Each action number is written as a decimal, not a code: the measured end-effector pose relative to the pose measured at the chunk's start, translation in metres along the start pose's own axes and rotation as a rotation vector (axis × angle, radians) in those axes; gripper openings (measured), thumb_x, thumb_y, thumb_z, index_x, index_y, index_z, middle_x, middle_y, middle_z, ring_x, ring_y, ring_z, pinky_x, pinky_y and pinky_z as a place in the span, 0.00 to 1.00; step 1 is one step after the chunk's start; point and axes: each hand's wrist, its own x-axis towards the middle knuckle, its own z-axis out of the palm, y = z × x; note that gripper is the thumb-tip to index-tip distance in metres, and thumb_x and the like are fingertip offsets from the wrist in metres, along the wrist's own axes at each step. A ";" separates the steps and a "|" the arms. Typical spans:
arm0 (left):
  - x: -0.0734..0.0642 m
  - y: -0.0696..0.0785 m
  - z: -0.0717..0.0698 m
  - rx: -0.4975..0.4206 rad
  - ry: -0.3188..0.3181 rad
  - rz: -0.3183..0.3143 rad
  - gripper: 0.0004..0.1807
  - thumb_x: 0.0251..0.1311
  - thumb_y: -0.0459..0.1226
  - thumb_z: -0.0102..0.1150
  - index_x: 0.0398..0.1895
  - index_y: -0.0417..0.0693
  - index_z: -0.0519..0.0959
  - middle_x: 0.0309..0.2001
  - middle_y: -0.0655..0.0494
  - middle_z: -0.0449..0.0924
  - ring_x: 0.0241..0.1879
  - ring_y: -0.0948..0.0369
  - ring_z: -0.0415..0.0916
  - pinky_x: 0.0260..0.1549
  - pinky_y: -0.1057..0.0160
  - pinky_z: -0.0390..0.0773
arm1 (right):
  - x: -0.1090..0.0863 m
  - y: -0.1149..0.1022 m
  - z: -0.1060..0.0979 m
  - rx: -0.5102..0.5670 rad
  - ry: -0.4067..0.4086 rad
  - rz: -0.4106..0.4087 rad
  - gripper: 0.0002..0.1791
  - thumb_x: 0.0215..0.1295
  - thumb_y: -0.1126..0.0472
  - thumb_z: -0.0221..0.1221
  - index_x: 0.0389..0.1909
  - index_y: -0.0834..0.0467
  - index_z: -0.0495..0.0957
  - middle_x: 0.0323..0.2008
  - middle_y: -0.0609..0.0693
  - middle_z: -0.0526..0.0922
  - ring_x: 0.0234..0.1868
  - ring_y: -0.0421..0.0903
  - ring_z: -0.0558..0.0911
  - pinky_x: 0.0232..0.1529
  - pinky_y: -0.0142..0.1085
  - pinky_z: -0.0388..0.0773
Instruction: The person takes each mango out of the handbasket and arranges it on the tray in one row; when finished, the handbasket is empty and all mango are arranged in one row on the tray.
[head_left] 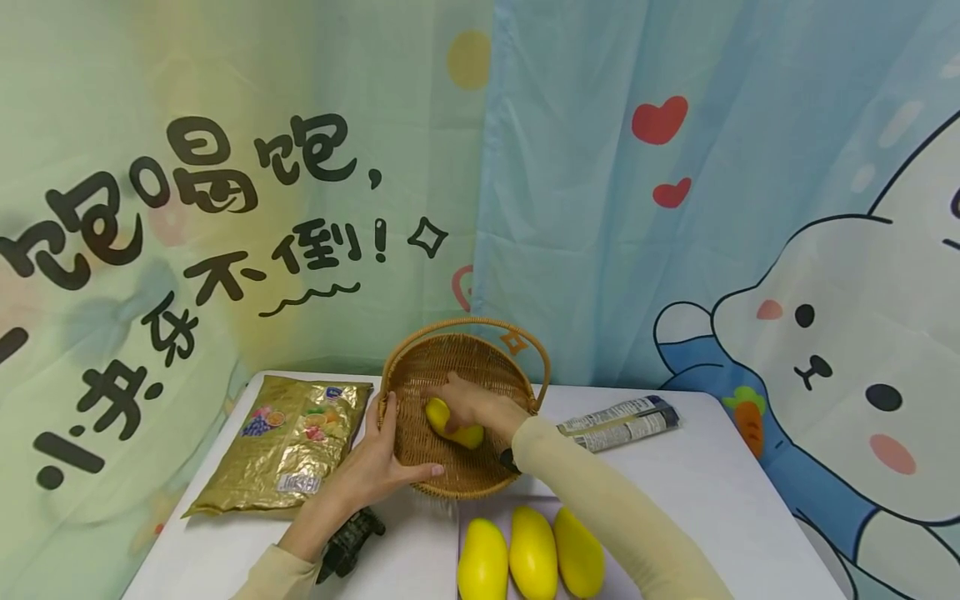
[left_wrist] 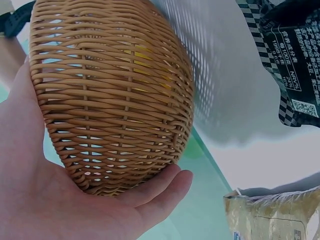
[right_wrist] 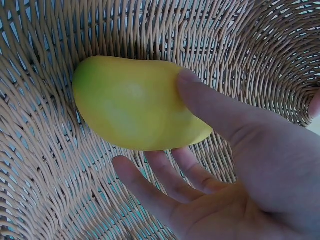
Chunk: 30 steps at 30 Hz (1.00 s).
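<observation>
A wicker basket (head_left: 420, 367) with an arched handle leans tilted on the table, its inside facing me. Its left side is held by my left hand (head_left: 375, 462), thumb along the front rim; the left wrist view has this hand (left_wrist: 65, 200) cupped round the outer weave (left_wrist: 115, 100). Inside the basket, my right hand (head_left: 472, 404) holds a yellow mango (head_left: 468, 435). Up close, the mango (right_wrist: 135, 105) has a greenish end and lies against the wicker, with the right thumb (right_wrist: 210, 102) on top and fingers beneath.
Three more mangoes (head_left: 533, 550) lie in front of the basket on a pale purple surface. A gold fruit-printed bag (head_left: 300, 442) lies left, a silver-grey packet (head_left: 622, 423) right. Near the left wrist is a black checkered packet (left_wrist: 295, 60). Printed curtains (head_left: 570, 208) hang behind the table.
</observation>
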 end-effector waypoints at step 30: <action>0.001 0.004 0.000 0.009 -0.020 0.011 0.77 0.43 0.67 0.74 0.83 0.49 0.32 0.81 0.44 0.20 0.46 0.47 0.82 0.43 0.53 0.84 | -0.067 0.028 -0.019 0.066 0.050 -0.183 0.22 0.76 0.52 0.57 0.66 0.52 0.75 0.67 0.54 0.77 0.73 0.57 0.69 0.70 0.52 0.68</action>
